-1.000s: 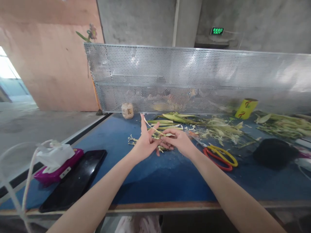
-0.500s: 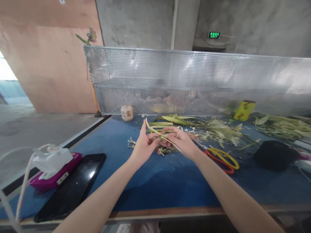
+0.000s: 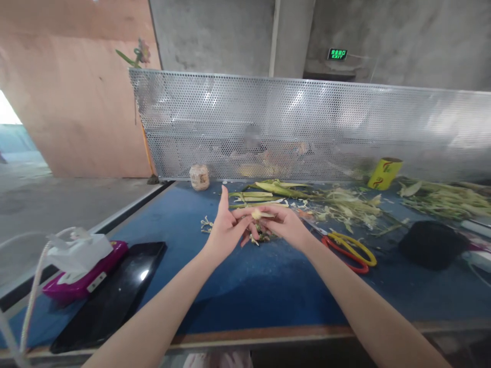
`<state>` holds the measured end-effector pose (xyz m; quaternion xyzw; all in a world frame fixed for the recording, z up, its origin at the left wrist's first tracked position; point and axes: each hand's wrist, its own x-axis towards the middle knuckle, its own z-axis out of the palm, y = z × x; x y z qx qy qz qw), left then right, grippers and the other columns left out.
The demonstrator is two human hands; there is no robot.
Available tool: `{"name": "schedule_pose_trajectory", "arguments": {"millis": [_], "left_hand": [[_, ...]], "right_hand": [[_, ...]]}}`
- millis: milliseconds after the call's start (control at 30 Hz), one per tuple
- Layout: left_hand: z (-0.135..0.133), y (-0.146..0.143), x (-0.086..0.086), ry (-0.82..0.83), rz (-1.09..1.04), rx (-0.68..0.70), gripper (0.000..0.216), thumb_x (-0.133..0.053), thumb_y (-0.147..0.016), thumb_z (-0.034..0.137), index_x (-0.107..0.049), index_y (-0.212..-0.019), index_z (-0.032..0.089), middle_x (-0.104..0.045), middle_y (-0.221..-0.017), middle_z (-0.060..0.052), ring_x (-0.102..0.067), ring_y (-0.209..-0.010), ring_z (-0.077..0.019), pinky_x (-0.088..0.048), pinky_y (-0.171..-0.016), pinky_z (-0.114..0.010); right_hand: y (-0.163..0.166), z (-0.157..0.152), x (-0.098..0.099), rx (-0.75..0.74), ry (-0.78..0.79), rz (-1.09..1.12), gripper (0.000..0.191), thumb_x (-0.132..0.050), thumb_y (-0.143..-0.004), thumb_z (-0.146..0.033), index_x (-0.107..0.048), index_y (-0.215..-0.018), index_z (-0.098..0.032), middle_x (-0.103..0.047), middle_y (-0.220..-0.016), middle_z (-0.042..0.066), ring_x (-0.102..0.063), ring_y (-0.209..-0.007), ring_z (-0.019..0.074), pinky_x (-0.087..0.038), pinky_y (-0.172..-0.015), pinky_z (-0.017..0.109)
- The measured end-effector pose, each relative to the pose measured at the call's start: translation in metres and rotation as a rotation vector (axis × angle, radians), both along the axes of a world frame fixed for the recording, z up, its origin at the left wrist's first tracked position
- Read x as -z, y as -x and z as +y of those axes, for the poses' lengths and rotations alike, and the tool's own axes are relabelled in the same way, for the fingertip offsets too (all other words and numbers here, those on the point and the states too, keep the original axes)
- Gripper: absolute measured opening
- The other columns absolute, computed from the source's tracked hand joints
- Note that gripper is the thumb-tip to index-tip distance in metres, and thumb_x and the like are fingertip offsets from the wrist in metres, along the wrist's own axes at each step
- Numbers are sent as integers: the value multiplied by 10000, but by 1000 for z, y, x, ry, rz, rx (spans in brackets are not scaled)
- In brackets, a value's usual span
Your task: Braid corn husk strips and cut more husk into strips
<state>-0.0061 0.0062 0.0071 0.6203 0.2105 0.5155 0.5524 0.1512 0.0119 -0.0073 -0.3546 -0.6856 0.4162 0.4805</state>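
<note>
Above the blue table my left hand point(image 3: 226, 231) and my right hand point(image 3: 288, 226) meet. Between their fingertips is a pale leaf strip point(image 3: 256, 214), bunched into a small rounded knot with its end running toward my right hand. My left thumb points up, while its other fingers close around the strip. The right fingers pinch it from the other side, partly hidden. Just under the hands lies a small pile of green and whitish plant bits point(image 3: 264, 236). Long green leaves point(image 3: 282, 189) lie behind them. Right of my right hand are scissors point(image 3: 351, 250) with red and yellow handles.
A purple power strip point(image 3: 72, 289) with white plugs and a black tablet point(image 3: 115, 294) lie at left. A small jar point(image 3: 199, 177), a yellow can point(image 3: 385, 174) and dry leaves point(image 3: 349, 204) stand or lie before the perforated metal panel point(image 3: 238, 117). A black bundle point(image 3: 431, 245) is at right.
The long strip that reached up to my left thumb is now gathered into a pale knot between the fingertips. My left thumb has come away from it; both hands stay in nearly the same place.
</note>
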Motion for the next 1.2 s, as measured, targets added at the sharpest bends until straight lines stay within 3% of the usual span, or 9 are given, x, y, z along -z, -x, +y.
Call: {"name": "schedule_pose_trajectory", "arguments": {"millis": [167, 333, 433, 500, 667, 767, 933, 1100, 1200], "left_hand": [[-2, 1, -1, -55, 1, 50, 989, -515, -804, 142, 313, -1219, 490, -322, -1385, -164, -612, -507, -90, -387, -305, -163], [-2, 3, 2, -100, 46, 95, 954, -496, -818, 163, 291, -1197, 547, -222, -1434, -137, -626, -530, -92, -359, -289, -131], [-1, 4, 2, -109, 54, 157, 942, -498, -813, 155, 256, -1211, 556, -185, -1445, -134, -632, -554, -91, -368, -304, -131], [-1, 5, 2, -107, 51, 180, 951, -507, -807, 147, 247, -1214, 559, -175, -1447, -133, -634, -563, -89, -370, -309, -130], [-3, 6, -3, -99, 39, 157, 940, -510, -803, 146, 221, -1238, 546, -242, -1417, -148, -592, -466, -58, -344, -278, -133], [-6, 5, -6, -92, 56, 131, 933, -515, -797, 141, 193, -1256, 538, -273, -1403, -143, -579, -454, -48, -347, -280, -138], [-8, 5, -6, -61, 33, 146, 1001, -525, -789, 137, 294, -1195, 546, -279, -1406, -136, -581, -463, -46, -362, -270, -131], [-4, 5, -2, -31, 33, 137, 1039, -529, -787, 131, 359, -1171, 509, -261, -1408, -171, -631, -526, -108, -427, -297, -169], [-1, 3, 2, 14, 78, 137, 1056, -548, -778, 132, 365, -1204, 448, -339, -1364, -182, -657, -627, -159, -505, -391, -231]], "right_hand": [[4, -4, -2, 58, 4, 69, 458, -651, -677, -256, -502, -1109, -255, -606, -905, 21, -588, -740, 125, -487, -665, 275], [5, -3, 1, -7, 46, 94, 238, -661, -664, -296, -592, -867, -192, -586, -619, -34, -506, -501, 75, -423, -510, 228], [6, -4, 2, -166, 142, 88, 273, -608, -724, -332, -595, -933, -157, -558, -512, -39, -488, -463, 79, -367, -470, 221], [6, -5, 3, -225, 168, 103, 283, -597, -734, -332, -600, -946, -144, -558, -500, -33, -479, -455, 78, -344, -464, 221], [4, -4, 1, -45, 125, 216, 209, -687, -626, -273, -592, -780, -167, -522, -512, -58, -418, -425, 53, -310, -431, 212], [4, -1, 2, -18, 125, 270, 180, -677, -627, -272, -581, -741, -172, -496, -485, -68, -395, -400, 49, -294, -407, 210], [3, 4, 6, -28, 174, 342, 152, -678, -628, -253, -582, -712, -170, -466, -436, -79, -376, -367, 46, -290, -381, 206], [-3, 0, -1, -57, 147, 239, 188, -650, -684, -292, -600, -810, -162, -537, -523, -46, -451, -428, 60, -361, -437, 220], [-3, -5, -7, -72, 108, 149, 243, -578, -752, -354, -570, -908, -168, -584, -627, -15, -511, -508, 78, -407, -498, 237]]}}
